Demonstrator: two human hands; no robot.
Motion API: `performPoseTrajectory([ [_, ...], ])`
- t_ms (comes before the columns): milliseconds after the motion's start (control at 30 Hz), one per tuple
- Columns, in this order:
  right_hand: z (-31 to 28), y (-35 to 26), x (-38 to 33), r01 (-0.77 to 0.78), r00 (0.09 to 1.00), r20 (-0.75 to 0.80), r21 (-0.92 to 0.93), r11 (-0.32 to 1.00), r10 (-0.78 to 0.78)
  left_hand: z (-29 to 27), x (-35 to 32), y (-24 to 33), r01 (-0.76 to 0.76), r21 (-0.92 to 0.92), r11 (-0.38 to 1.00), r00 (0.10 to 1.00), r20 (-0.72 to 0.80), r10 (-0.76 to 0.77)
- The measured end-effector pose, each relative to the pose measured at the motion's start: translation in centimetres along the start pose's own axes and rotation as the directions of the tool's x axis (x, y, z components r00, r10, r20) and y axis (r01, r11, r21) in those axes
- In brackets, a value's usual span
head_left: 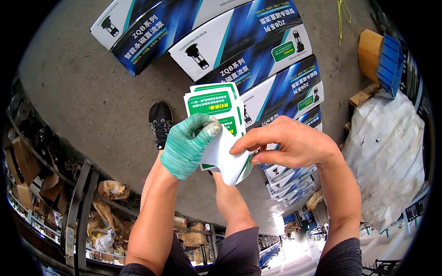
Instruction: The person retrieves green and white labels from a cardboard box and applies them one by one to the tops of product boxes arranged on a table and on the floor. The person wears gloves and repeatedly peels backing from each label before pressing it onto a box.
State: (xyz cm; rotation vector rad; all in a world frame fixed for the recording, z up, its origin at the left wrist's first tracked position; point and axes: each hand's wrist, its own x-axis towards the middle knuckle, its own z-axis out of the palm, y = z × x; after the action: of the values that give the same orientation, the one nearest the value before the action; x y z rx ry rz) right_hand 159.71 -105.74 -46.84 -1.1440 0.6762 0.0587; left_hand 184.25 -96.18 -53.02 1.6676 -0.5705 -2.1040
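Note:
My left hand (189, 146), in a green knitted glove, grips a stack of green-and-white sticker sheets (211, 104) with the thumb on top. Bare, my right hand (287, 145) pinches the lower right part of the top sheet between thumb and fingers. That part is curled over, so its white underside (224, 154) faces up. Just beyond the sheets stand several blue-and-white printed cartons (239, 50). Some of them carry a green label (283, 51) like those on the sheets.
A large white wrapped bundle (384, 156) stands on the right, below a blue plastic bin (389, 64) and a brown cardboard box (369, 54). Metal shelving (83, 207) with crumpled packaging is at lower left. My black shoe (160, 122) rests on the concrete floor (92, 101).

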Motion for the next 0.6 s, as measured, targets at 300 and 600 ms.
performPoseTrajectory([
  [300, 0.3, -1.2, 0.9, -0.017, 0.998, 0.067, -0.043, 0.999, 0.020, -0.4, -0.1, 0.3, -0.006, 0.013, 1.000, 1.000, -0.001, 0.006],
  [600, 0.9, -1.5, 0.7, 0.123, 0.987, -0.085, -0.122, 0.985, -0.134, -0.9, 0.3, 0.2, -0.016, 0.018, 1.000, 0.999, -0.043, 0.017],
])
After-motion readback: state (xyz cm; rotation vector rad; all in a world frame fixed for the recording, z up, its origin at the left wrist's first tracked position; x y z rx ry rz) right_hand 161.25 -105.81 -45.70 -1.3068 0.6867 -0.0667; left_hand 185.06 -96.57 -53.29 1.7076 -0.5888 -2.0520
